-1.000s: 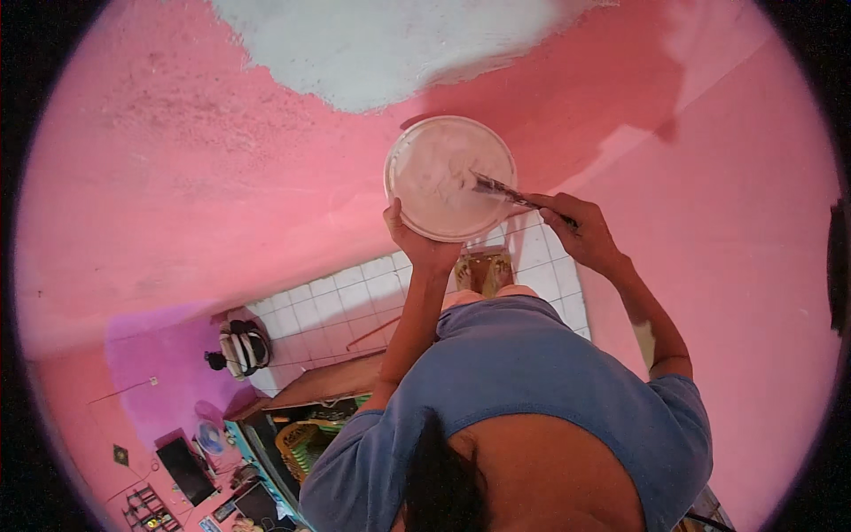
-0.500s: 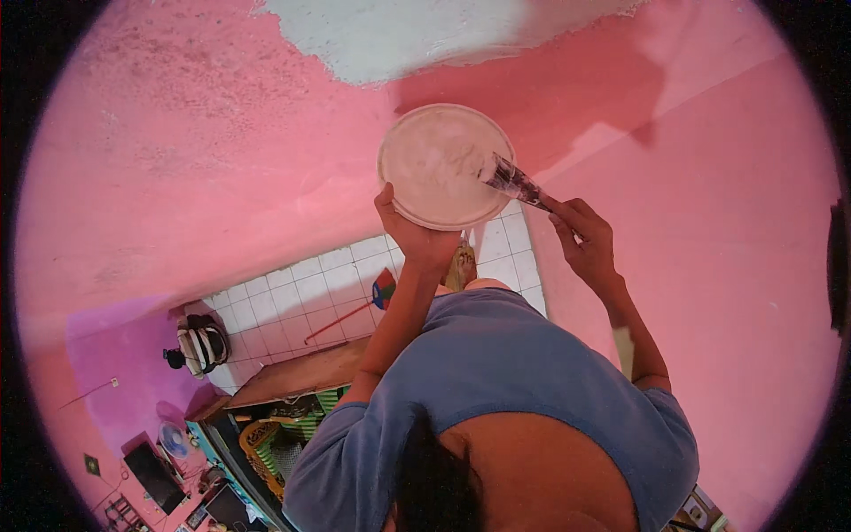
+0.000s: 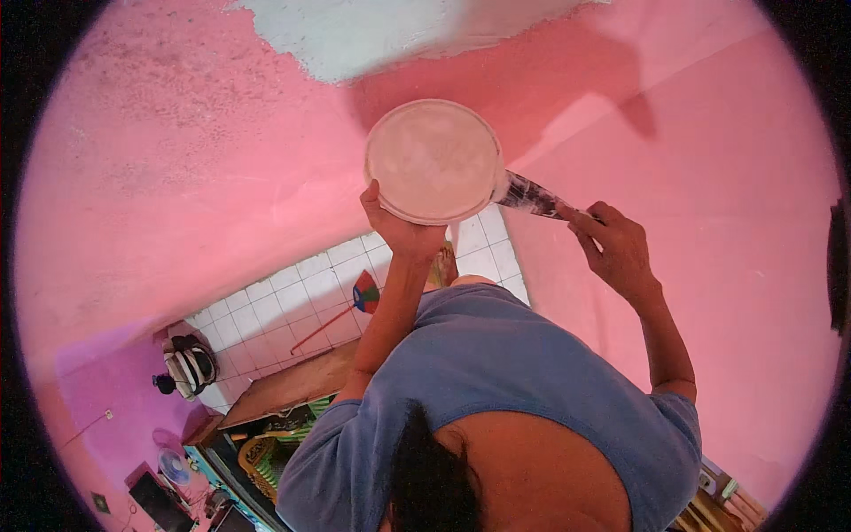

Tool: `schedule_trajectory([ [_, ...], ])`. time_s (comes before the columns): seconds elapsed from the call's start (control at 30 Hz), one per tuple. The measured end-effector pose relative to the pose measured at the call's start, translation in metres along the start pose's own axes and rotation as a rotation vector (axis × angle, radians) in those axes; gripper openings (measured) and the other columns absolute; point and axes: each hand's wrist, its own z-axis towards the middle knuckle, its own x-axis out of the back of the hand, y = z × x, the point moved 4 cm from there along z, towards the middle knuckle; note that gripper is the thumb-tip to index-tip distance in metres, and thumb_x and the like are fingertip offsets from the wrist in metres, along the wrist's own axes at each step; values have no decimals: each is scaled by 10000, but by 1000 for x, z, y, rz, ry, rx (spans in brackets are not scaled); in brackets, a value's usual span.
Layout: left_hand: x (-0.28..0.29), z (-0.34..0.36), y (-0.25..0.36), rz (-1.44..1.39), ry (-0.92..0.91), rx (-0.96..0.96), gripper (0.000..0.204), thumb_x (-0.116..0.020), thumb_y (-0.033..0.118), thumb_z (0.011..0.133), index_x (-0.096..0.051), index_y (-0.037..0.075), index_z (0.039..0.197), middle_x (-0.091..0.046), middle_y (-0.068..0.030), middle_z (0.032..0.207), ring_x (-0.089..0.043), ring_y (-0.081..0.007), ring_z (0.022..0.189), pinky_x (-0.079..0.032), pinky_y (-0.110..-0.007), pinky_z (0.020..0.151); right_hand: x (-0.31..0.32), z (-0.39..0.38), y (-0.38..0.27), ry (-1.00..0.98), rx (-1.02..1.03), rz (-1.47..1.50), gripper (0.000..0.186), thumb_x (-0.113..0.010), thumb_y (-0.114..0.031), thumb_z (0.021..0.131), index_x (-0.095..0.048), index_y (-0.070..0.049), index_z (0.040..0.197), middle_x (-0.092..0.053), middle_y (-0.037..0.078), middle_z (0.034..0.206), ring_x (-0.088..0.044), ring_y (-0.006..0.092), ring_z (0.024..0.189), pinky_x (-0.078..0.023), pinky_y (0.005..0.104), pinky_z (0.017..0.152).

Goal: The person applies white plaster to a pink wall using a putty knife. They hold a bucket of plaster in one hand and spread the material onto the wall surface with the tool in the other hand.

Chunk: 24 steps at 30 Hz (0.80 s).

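My left hand (image 3: 401,229) grips the near-left rim of a round, pale lid (image 3: 434,160), thumb on top and the other fingers hidden beneath. Whitish paste is smeared thinly over the lid's face. In my right hand (image 3: 616,244) is a putty knife (image 3: 532,195), its dark blade streaked with white paste. The blade's tip meets the lid's right rim; whether it touches the edge or lies just beside it I cannot tell. Ahead, the pink wall (image 3: 177,177) carries a pale whitish patch (image 3: 355,35) with a ragged lower border.
White floor tiles (image 3: 310,293) run below, with a red-handled broom (image 3: 363,293) on them. A wooden-edged cabinet (image 3: 292,386) stands near my left side. Farther left are a striped bundle (image 3: 191,365) and a fan (image 3: 174,465). Another pink wall (image 3: 736,266) rises on the right.
The putty knife has moved right and slightly down, from the lid's face to its right rim. Paste that stood in ridges there now looks flatter. The lid has shifted slightly left.
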Motion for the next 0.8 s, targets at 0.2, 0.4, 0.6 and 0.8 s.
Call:
schedule_trajectory([
  [0.2, -9, -3, 6, 67, -67, -21, 642, -445, 434, 799, -360, 91, 1335, -390, -118, 1360, -376, -319, 1246, -322, -498, 1027, 17, 1, 14, 145, -43, 172, 297, -615, -74, 821, -634, -156, 1106, -570, 49, 745, -520, 153, 588, -427, 273, 504],
  [0.4, -10, -5, 5, 30, -66, 11, 645, -442, 434, 799, -355, 91, 1338, -385, -127, 1366, -383, -321, 1242, -319, -496, 1030, -12, 11, 9, 69, -204, 660, 202, -553, -169, 893, -594, -71, 1065, -602, 48, 744, -547, 110, 597, -446, 259, 512],
  [0.6, -10, -5, 9, 17, -38, 45, 651, -463, 442, 798, -360, 94, 1338, -396, -130, 1362, -388, -320, 1238, -319, -500, 1026, -46, 10, -7, -384, -313, 1376, 339, -387, -318, 975, -568, -31, 962, -445, -22, 517, -360, 44, 355, -299, 201, 344],
  [0.8, -12, -9, 10, -43, -104, 85, 638, -451, 438, 802, -373, 90, 1332, -406, -135, 1356, -401, -318, 1232, -328, -492, 1025, -56, 9, -5, -444, -431, 1174, 337, -385, -297, 975, -584, -29, 929, -423, -32, 518, -362, 40, 363, -297, 197, 346],
])
